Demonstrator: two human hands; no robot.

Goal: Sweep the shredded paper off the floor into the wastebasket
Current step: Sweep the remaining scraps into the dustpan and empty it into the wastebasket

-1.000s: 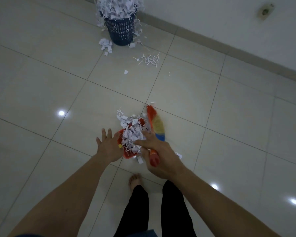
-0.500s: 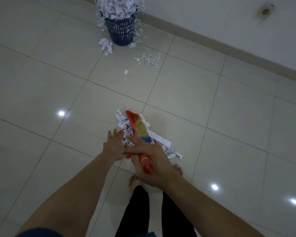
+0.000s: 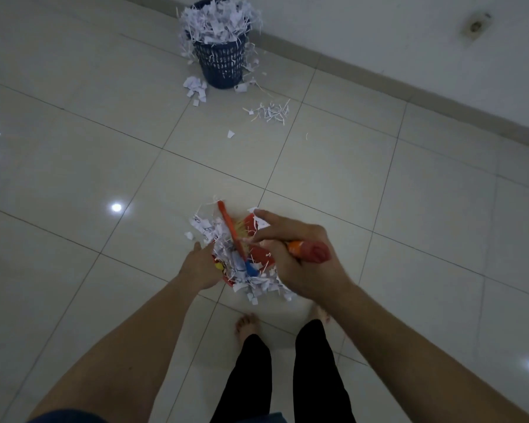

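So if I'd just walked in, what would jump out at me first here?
Probably the dark blue wastebasket by the far wall, heaped with shredded paper that spills onto the tiles around it. Next, close to the person's bare feet, the right hand grips a small red-handled hand broom over a red dustpan piled with shreds, while the left hand holds the pan's edge.

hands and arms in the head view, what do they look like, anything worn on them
Both forearms are bare from wrist to near the elbow, with no watch, bracelet or glove visible. The left hand and right hand show no rings that can be made out. A dark blue edge of cloth, perhaps a sleeve, shows at the bottom of the frame by the left arm. Black trousers and bare feet appear below.
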